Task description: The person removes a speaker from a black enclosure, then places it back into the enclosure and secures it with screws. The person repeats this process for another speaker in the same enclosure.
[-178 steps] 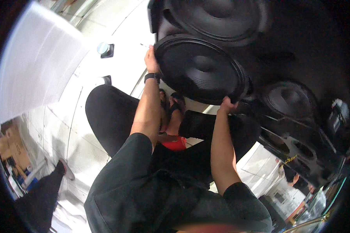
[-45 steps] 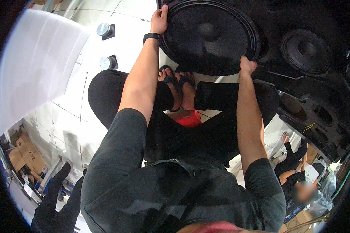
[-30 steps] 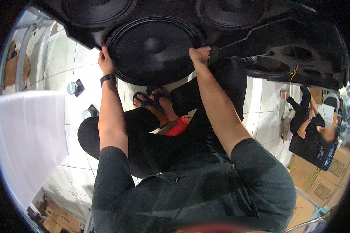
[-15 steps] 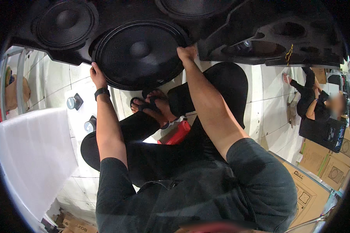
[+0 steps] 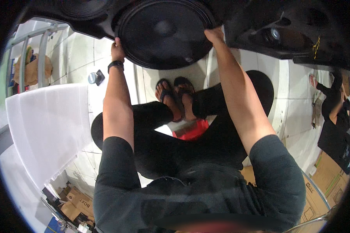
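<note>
A large round black loudspeaker [image 5: 165, 35] with a domed centre stands in front of me at the top of the picture, against a black cabinet [image 5: 252, 19]. At its left lower rim, my left hand [image 5: 118, 51] grips the edge, thumb up and the other fingers partly hidden behind it. My right hand [image 5: 215, 35] is closed on the right rim, with its fingertips mostly out of sight. Both arms reach forward, nearly straight. Whether the loudspeaker is seated in the cabinet or loose cannot be told.
Left lie a small round silver-topped part [image 5: 93, 77], a white sheet-like cover [image 5: 48, 126] and a metal rack [image 5: 44, 48]. A red object [image 5: 190, 130] is between my legs. Yellow wire [image 5: 316, 48] hangs from the cabinet. Another person [image 5: 334, 105] sits at far right near cardboard boxes [image 5: 326, 174].
My view has shifted, so the loudspeaker and both hands appear higher and further right. Both hands keep hold of the rim. My feet now show side by side below it.
</note>
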Motion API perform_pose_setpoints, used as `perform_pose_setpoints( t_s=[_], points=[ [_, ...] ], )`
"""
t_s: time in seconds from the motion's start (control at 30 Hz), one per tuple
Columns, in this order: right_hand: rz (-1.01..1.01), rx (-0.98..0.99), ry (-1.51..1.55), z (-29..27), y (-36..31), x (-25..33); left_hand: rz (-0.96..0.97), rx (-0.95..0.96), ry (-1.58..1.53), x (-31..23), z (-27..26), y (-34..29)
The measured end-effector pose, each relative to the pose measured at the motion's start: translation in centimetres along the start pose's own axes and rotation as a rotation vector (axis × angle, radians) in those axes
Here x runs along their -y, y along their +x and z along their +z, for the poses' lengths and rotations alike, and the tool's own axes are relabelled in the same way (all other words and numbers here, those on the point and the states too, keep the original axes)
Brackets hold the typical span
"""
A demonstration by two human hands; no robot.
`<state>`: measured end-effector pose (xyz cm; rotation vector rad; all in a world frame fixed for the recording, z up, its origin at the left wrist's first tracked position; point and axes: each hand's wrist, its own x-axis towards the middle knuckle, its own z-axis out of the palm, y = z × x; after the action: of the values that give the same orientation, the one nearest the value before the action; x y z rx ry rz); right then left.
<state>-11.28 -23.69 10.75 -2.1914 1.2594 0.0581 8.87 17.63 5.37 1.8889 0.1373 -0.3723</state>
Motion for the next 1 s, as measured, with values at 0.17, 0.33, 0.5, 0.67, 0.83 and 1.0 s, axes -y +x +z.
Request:
perform_pose_setpoints(
  t_s=[0.17, 0.33, 0.5, 0.67, 0.83, 1.0],
  points=[
    [-0.114, 0.218, 0.151, -0.2, 0.6, -1.8, 0.134, -0.101, 0.004, -0.1, 0.8, -1.3],
    [-0.102, 0.121, 0.268, 0.6, 1.3, -3.1, 0.131, -0.015, -0.174, -1.7, 1.0, -2.2],
    [-0.113, 0.260, 0.396, -0.7, -0.3, -2.9, 0.205, -0.059, -0.043, -3.4, 1.4, -2.7],
    [-0.160, 0.243, 0.438, -1.9, -0.7, -3.3, 0.148, -0.003, 0.234, -5.1, 0.1, -3.5],
    [-0.148, 0.143, -0.017, -5.3, -2.9, -1.0, -0.001, 0.193, 0.574, -9.8, -2.8, -4.2],
    [-0.648, 0.105, 0.605, -16.4, -20.5, 1.8, -0.268, 0.502, 0.950, -16.4, -6.2, -3.5]
  ],
)
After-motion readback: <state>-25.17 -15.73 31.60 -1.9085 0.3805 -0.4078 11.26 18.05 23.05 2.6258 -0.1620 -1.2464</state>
